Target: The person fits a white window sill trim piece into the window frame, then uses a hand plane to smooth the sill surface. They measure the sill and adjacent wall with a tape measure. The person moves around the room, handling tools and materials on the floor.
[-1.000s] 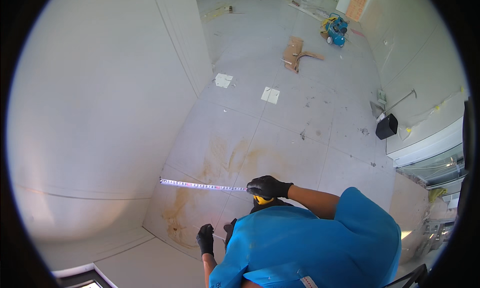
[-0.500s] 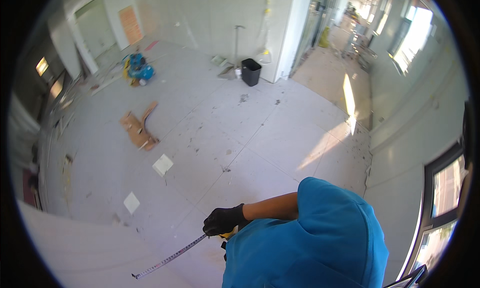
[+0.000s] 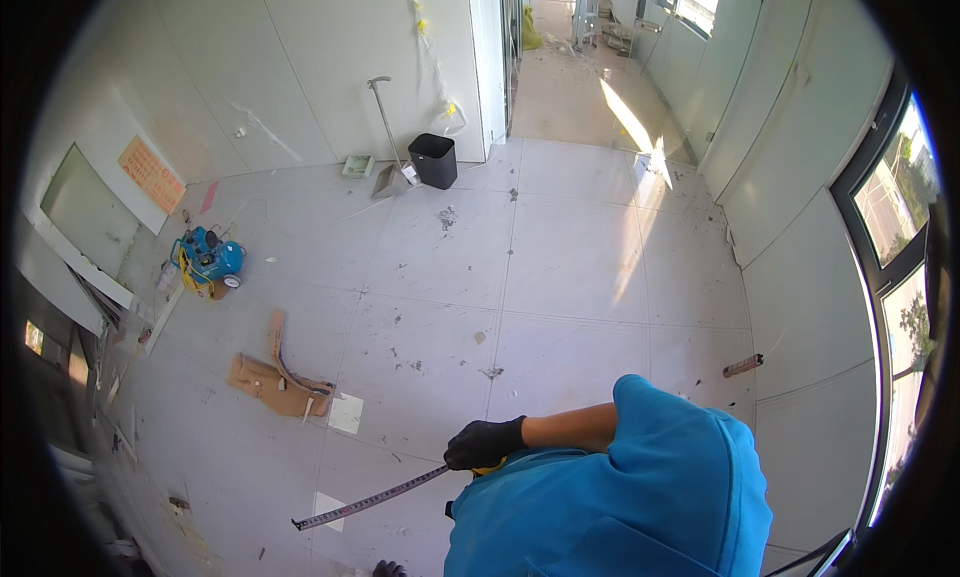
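Note:
My right hand (image 3: 484,445), in a black glove, is closed round a tape measure (image 3: 488,469), whose yellow case shows only in a sliver below the fingers. Its blade (image 3: 372,501) sticks out down and to the left, with a free, hooked end above the floor. Behind that end, a pale square piece (image 3: 328,512) lies on the floor. At the bottom edge a dark, knobbly shape (image 3: 388,569) looks like the tips of my gloved left hand. Most of it is cut off, so its grip cannot be made out. My blue sleeve and top fill the lower right.
Torn brown cardboard (image 3: 275,385) lies left, by another pale square (image 3: 345,414). A blue air compressor (image 3: 208,260) stands farther off. Near the back wall are a black bin (image 3: 433,163) and a long-handled dustpan (image 3: 390,180). A window (image 3: 890,227) is at right.
The view has swung, so the room sits differently in the picture. The tape measure stays in my right hand with its blade out. The dark shape has appeared at the bottom edge.

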Motion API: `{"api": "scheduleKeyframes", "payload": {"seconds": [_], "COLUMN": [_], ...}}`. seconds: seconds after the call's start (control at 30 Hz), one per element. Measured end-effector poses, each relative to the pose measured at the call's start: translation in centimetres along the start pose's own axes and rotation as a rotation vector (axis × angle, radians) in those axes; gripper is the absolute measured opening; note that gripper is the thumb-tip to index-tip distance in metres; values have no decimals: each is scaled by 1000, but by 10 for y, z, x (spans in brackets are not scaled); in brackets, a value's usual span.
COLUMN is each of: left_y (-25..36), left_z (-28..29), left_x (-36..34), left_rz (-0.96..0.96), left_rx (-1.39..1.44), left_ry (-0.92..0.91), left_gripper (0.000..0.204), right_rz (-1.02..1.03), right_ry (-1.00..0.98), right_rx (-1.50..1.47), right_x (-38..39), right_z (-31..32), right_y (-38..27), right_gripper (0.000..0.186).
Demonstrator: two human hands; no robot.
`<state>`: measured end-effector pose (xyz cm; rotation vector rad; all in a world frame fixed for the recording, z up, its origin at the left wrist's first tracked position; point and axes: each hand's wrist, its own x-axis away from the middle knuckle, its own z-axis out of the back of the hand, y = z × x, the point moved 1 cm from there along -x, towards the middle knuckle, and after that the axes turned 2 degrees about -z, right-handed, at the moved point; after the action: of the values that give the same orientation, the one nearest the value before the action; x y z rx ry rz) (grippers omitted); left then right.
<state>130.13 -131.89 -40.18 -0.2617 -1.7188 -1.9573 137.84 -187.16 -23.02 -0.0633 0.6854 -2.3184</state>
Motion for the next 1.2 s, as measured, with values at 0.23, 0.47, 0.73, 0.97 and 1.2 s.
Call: {"api": "scheduleKeyframes", "payload": {"seconds": [0.23, 0.47, 0.73, 0.97, 1.2], "left_y": [50, 96, 97, 158, 245], "left_z": [-64, -35, 2, 5, 20], "left_x": [-91, -229, -342, -312, -218], "left_rz": [193, 195, 193, 26, -88], "left_rx": [-187, -158, -77, -304, -212], "left_ry": [-342, -298, -212, -399, -158], "left_gripper": [32, 29, 26, 15, 34], "right_rz": [-38, -427, -494, -389, -50], "right_ry": [89, 44, 81, 130, -151], "right_rx": [73, 28, -40, -182, -328], "right_x": [-141, -180, -221, -275, -413], "right_z": [29, 17, 7, -7, -7], "right_y": [22, 36, 9, 39, 53], "right_gripper": [8, 7, 11, 20, 10]}}
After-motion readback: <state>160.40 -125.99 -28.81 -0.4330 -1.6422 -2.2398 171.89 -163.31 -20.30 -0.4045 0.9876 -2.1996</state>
